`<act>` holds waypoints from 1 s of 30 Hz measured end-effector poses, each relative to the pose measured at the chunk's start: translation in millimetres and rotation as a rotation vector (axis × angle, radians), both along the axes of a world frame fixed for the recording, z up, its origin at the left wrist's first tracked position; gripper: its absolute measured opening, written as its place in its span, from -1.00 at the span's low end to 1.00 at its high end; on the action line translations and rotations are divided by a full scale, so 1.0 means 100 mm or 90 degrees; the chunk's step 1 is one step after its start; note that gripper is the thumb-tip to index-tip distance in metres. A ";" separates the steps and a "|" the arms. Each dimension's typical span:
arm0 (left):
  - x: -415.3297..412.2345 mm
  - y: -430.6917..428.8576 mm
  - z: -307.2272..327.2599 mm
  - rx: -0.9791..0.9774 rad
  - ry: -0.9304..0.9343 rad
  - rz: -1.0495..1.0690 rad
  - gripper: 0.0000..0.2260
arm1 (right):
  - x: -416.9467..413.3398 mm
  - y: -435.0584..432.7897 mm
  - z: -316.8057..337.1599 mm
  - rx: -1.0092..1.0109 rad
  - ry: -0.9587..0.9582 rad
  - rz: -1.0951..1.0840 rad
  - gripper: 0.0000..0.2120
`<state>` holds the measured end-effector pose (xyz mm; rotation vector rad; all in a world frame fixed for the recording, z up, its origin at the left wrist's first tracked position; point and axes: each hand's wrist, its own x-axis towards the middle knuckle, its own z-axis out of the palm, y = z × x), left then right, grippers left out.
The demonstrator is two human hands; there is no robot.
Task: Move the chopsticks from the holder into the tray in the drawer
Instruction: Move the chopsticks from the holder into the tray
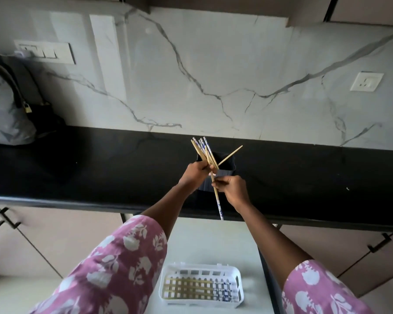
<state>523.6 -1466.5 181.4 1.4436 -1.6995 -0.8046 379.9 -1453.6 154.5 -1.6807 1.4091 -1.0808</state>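
My left hand [194, 172] grips a bundle of several bamboo chopsticks [202, 150] with blue-patterned ends, fanned upward above the dark holder [227, 165] on the black counter. One stick in the bundle sticks out to the right. My right hand [233, 189] pinches a single chopstick [218, 200] that points down toward the drawer, its blue-and-white end lowest. Below, the open drawer [213, 241] holds a white slotted tray [201, 285] with several chopsticks lying flat in it.
The black counter [100, 173] runs left to right in front of a marble wall. A grey bag with a black strap [9, 105] stands at the far left. Cabinet doors with black handles [379, 243] flank the drawer.
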 end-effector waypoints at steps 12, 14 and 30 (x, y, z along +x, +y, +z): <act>0.69 -0.01 -1.02 0.199 -0.047 0.155 -0.51 | 0.09 0.49 -1.22 0.218 0.167 0.109 -0.86; 0.79 -0.09 -1.13 0.219 -0.145 0.182 -0.51 | 0.12 0.64 -1.42 0.248 0.246 0.161 -0.86; 0.92 -0.35 -1.38 0.491 -0.397 0.133 -0.02 | 0.35 1.10 -2.25 0.228 0.707 0.359 -0.80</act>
